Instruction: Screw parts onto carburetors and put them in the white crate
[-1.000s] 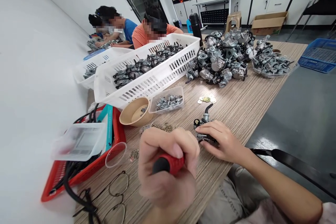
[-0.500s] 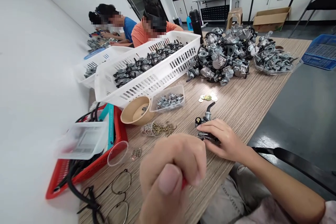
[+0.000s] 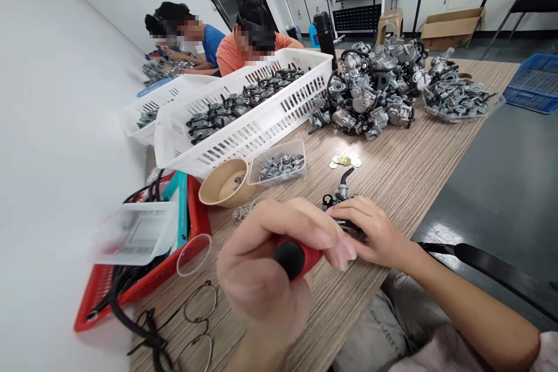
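Observation:
My left hand (image 3: 279, 261), large in the foreground, is wrapped round a red handle with a black end (image 3: 294, 258); whatever the handle leads to is hidden by the fingers. Beyond it, my right hand (image 3: 375, 229) rests on a small metal carburetor (image 3: 342, 195) with a black hose, its fingers closed over the part and pressing it on the wooden table (image 3: 392, 180). A few flat round discs (image 3: 345, 161) lie just behind the carburetor. To the left stand a clear tub of metal parts (image 3: 283, 168) and a tan bowl (image 3: 224, 186).
A pile of carburetors (image 3: 375, 87) and a tray of metal parts (image 3: 462, 99) sit at the back. White crates (image 3: 261, 122) hold more parts. A red basket (image 3: 198, 215) and eyeglasses (image 3: 200, 319) lie at left. People sit behind the crates.
My left hand has turned and its fingers have shifted, so the handle's black end now shows. It now covers the brass screws. My right hand stays on the carburetor.

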A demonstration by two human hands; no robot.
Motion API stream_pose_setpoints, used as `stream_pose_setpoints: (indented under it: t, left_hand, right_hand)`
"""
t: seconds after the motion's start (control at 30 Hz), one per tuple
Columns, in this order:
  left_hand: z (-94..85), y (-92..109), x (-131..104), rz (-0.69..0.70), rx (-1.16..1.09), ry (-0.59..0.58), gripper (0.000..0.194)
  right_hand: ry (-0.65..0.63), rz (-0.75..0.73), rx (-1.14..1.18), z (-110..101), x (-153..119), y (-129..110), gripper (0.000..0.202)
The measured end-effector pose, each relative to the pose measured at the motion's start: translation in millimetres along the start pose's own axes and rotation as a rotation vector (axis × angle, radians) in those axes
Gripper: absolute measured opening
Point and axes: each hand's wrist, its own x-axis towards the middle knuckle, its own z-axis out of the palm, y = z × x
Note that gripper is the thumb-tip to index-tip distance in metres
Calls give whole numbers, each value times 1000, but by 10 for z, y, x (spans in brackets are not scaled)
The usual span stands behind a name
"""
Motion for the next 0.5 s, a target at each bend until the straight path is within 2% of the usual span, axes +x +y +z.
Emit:
stream_pose_setpoints:
  t: [0.13,0.3,0.4,0.5]
  left_hand:
    - [24,-12,-30,-111,-37,56,65]
    - [7,-3,-90,-137,-123,-46,60]
    - [-23,8,-112,-140,-90,-82,57]
    - [-78,31,-86,-126,-55,-167,57]
  right_hand:
    - [-4,1,-17,-3,0,-6,32]
    - [9,-15,-25,2,-3,-1,31]
    - [13,-18,-26,6,0,4,30]
    - [10,-15,-25,1,6,3,30]
